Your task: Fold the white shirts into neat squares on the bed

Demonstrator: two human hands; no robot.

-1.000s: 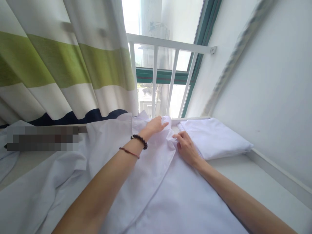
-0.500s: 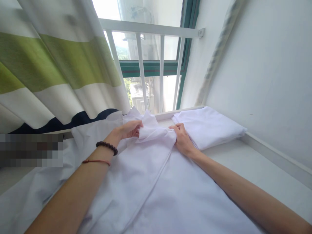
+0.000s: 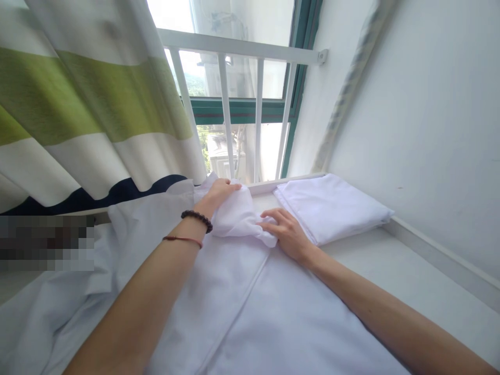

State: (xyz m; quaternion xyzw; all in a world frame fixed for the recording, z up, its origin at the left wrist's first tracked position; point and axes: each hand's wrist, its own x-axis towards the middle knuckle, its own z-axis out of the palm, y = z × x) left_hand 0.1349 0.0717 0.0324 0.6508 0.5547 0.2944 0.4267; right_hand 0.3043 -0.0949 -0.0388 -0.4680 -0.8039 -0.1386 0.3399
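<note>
A white garment [image 3: 250,307] lies spread over the flat surface in front of me, its far end bunched into a fold [image 3: 240,216]. My left hand [image 3: 221,191], with two bracelets on the wrist, rests on top of that bunched fold with fingers laid over it. My right hand [image 3: 283,232] lies flat beside the fold, fingers stretched out and touching its right edge. A folded white cloth [image 3: 332,205] lies just right of my right hand.
A window with white bars [image 3: 234,104] is straight ahead. A green, white and navy striped curtain [image 3: 89,104] hangs at left. A white wall [image 3: 429,120] runs along the right, with a ledge [image 3: 441,255] at its foot.
My left hand has let go of the gathered cloth and moved onto the top of the fold. My right hand has opened and flattened beside it.
</note>
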